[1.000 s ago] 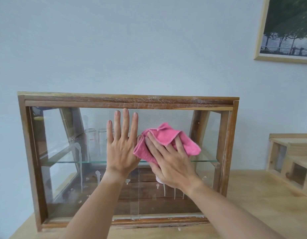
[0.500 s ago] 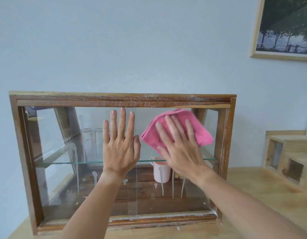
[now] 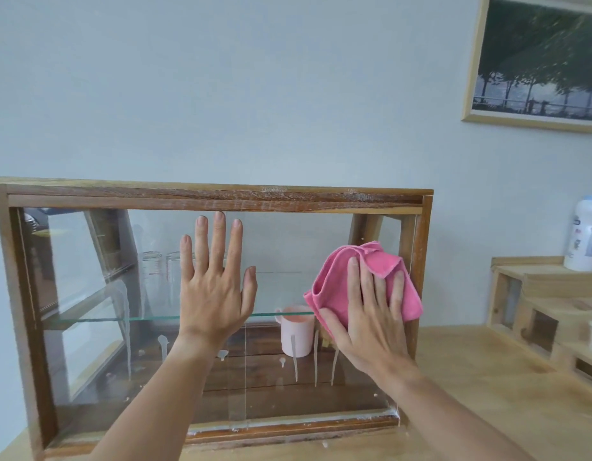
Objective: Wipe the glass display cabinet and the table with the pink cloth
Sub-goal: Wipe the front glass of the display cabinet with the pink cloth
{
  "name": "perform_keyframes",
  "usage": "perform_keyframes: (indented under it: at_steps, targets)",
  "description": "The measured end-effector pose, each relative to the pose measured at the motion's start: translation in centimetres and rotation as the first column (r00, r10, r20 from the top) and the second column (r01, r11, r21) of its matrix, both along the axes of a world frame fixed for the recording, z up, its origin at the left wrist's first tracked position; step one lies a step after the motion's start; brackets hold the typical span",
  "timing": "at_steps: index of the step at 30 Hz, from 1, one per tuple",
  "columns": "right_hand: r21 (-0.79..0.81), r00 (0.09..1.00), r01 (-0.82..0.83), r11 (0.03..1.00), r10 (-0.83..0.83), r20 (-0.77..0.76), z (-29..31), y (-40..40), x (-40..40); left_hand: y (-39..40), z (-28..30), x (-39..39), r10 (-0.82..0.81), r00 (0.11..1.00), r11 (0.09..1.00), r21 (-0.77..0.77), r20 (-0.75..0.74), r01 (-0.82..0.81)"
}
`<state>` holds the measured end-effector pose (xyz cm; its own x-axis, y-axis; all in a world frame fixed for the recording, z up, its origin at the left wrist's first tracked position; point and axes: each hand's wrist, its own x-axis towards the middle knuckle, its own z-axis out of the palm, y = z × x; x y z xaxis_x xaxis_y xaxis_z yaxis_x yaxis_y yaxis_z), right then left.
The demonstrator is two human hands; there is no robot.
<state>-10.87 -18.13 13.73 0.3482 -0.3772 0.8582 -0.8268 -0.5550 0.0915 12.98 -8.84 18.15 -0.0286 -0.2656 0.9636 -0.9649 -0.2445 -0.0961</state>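
A wooden-framed glass display cabinet [image 3: 215,196] stands on a light wooden table [image 3: 481,387]. White drip streaks run down its front glass. My right hand [image 3: 371,314] presses the folded pink cloth [image 3: 341,281] flat against the glass beside the cabinet's right post. My left hand [image 3: 216,281] lies flat on the middle of the glass with fingers spread and holds nothing. Inside, a pink mug [image 3: 297,331] stands on the bottom board and clear glasses [image 3: 161,277] stand on the glass shelf.
To the right on the table stands a pale wooden stepped shelf unit [image 3: 547,294] with a white bottle [image 3: 585,234] on top. A framed picture [image 3: 534,61] hangs on the wall. White specks lie at the cabinet's base.
My right hand has slid the pink cloth from the middle of the glass up and then right, to the right post. My left hand has stayed flat on the glass.
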Motion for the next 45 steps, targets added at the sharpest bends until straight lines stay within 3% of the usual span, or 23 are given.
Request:
perform_keyframes:
  at_steps: [3,8,10,16,20,22,25,28,30,35,38,42,45]
  targets:
    - [-0.056,0.999,-0.045,0.997,0.046,0.006,3.8,0.4,1.5,-0.1,-0.1,0.0,0.013,1.0,1.0,-0.01,0.001,-0.013]
    - [-0.181,0.924,-0.254,0.95,0.183,-0.336,5.0,2.7,5.8,-0.1,-0.1,0.2,0.032,0.999,0.999,0.023,0.016,-0.032]
    - [-0.196,0.915,-0.262,0.945,0.178,-0.362,3.9,2.6,6.4,-0.1,-0.1,0.3,0.046,0.998,0.999,0.023,0.041,-0.047]
    - [-0.11,0.971,-0.146,0.983,0.121,-0.204,1.6,1.7,4.2,0.1,0.0,-0.1,0.046,0.999,0.999,0.006,0.01,-0.046]
    - [0.022,0.985,-0.012,1.0,0.008,0.172,3.3,0.0,1.8,0.1,0.0,-0.2,0.034,0.999,0.999,0.012,0.005,-0.034]
    - [0.05,0.967,-0.035,0.998,0.022,0.253,4.4,-0.4,1.5,0.1,0.0,-0.2,0.026,1.0,1.0,0.005,0.001,-0.026]
    - [0.004,0.981,-0.074,0.997,0.072,0.181,4.3,-0.4,1.4,0.0,-0.1,-0.1,0.014,1.0,1.0,-0.007,-0.001,-0.014]
    - [-0.099,0.987,-0.146,0.984,0.137,-0.085,2.4,-0.1,1.4,-0.1,-0.1,-0.1,0.014,1.0,1.0,-0.015,0.004,-0.013]
    - [-0.099,0.977,-0.167,0.981,0.151,-0.15,0.1,0.2,1.7,-0.1,-0.1,-0.1,0.013,1.0,1.0,-0.015,0.004,-0.013]
    - [0.086,0.996,-0.072,0.994,0.076,-0.038,-7.6,0.7,0.5,-0.1,-0.1,-0.2,0.012,1.0,1.0,-0.012,-0.007,-0.012]
    - [0.159,0.999,-0.039,0.987,0.038,0.013,-9.4,1.0,0.0,-0.1,0.0,-0.3,0.019,1.0,1.0,-0.016,0.0,-0.019]
    - [0.129,0.985,-0.084,0.988,0.062,0.164,-5.5,0.7,0.6,-0.3,-0.3,-0.4,0.016,0.999,0.999,-0.037,-0.027,-0.017]
    - [0.064,0.972,-0.156,0.986,0.142,0.185,-0.1,0.8,2.5,-0.6,-0.5,-0.5,0.016,0.999,0.998,-0.052,-0.043,-0.018]
